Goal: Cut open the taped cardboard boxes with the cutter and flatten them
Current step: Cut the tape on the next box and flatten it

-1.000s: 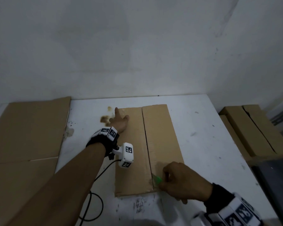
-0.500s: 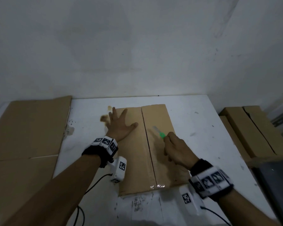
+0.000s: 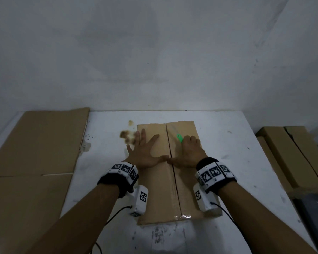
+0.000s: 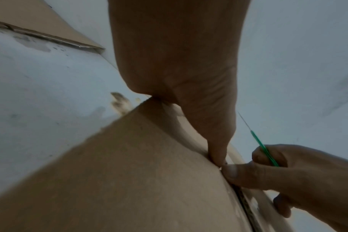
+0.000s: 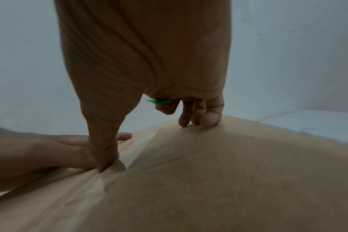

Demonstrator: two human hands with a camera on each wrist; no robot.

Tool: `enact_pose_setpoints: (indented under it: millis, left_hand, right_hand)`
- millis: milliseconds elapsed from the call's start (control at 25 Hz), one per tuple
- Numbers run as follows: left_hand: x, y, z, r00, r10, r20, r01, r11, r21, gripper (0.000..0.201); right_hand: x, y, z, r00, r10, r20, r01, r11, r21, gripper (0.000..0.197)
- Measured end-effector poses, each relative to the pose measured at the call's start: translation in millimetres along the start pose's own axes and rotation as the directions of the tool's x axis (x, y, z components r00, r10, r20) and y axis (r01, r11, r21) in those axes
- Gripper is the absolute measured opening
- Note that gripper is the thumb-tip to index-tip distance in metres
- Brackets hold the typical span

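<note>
Head view: left hand flat, fingers spread wide, pressing the left flap of the cardboard box. Right hand alongside on the right flap, fingers curled round the green cutter, thumb stretched to the centre seam, tip to tip with the left thumb. Cutter handle mostly buried in the fist; blade faint, hard to make out against the cardboard. Points away toward the wall, slightly left. Box long axis running away from the body, on the white table.
</note>
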State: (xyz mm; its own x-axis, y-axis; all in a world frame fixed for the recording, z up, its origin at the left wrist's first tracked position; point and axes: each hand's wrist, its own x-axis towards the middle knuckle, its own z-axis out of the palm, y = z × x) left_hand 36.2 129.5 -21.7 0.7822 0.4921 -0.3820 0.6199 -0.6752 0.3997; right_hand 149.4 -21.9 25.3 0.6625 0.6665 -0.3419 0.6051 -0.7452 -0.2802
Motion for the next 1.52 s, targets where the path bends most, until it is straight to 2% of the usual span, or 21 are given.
enact_pose_setpoints:
  millis: [120,240,440,760,920,1040,1280,1400,1520]
  left_hand:
    - [0,2,3,1.0,0.005,-0.002,-0.005,1.0,-0.008,0.104]
    - [2,1,3,1.0,0.0,-0.01,0.0,1.0,0.001,0.104]
    - [3,1,2,1.0,0.003,0.009,-0.002,1.0,-0.005,0.106]
    - [3,3,-2,0.999,-0.003,0.032,0.005,0.998,-0.062,0.105]
    - [0,6,-5,0.999,-0.007,0.042,0.01,0.997,-0.08,0.106]
    - [-3,8,-7,0.999,-0.03,0.043,0.033,0.996,-0.077,0.104]
    - [-1,11,-3,0.997,-0.032,-0.066,0.03,0.999,-0.035,0.1]
    - [3,16,-10,0.994,-0.054,-0.092,0.041,0.99,-0.138,0.097]
    - [14,21,-16,0.988,-0.124,-0.098,0.093,0.958,-0.271,0.107]
  right_hand:
    - [3,7,-1,0.999,0.046,0.013,-0.044,0.993,-0.113,0.105]
    - [2,1,2,0.999,0.044,-0.007,-0.045,0.992,-0.121,0.1]
    - [-3,-2,-4,0.994,0.053,-0.092,-0.049,0.998,0.05,0.093]
    - [-3,4,-14,0.986,0.085,-0.142,-0.059,0.983,0.176,0.074]
    - [-6,0,-9,0.994,0.065,-0.089,-0.059,0.996,0.072,0.083]
    - [-5,-5,3,0.991,0.065,-0.115,-0.066,0.998,0.002,0.086]
    - [-1,7,8,0.989,0.032,-0.147,-0.034,0.999,-0.009,0.087]
    - [2,15,6,0.989,0.03,-0.146,-0.029,1.0,0.012,0.081]
    - [6,24,4,0.98,0.098,-0.175,-0.08,0.991,0.111,0.072]
